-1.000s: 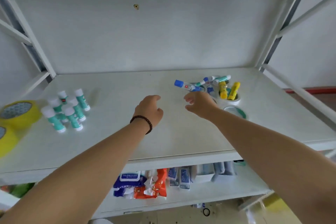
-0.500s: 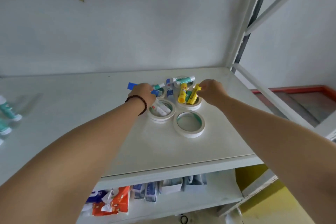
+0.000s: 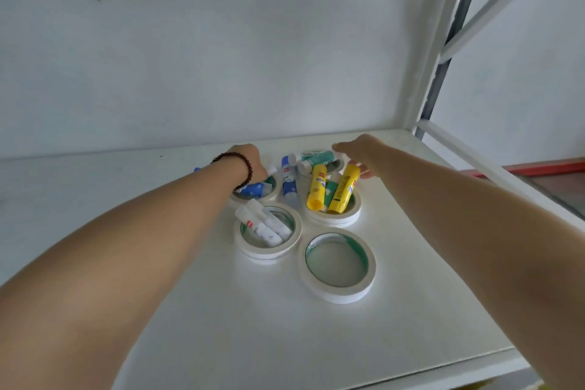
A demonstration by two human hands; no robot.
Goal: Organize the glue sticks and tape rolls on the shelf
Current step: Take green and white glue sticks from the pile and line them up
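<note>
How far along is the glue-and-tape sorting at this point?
Done: nothing sorted here yet. In hand: the left hand and right hand reach into the pile. Left: yellow glue sticks and clear glue sticks lie loose in white tape rolls.

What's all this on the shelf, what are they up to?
A person is sorting stationery on a white shelf. Both hands are over a cluster of white tape rolls lying flat with glue sticks dropped inside them. The left hand, with a bead bracelet at the wrist, is at the back-left roll; the right hand reaches over the yellow glue sticks. The nearest tape roll is empty.
</note>
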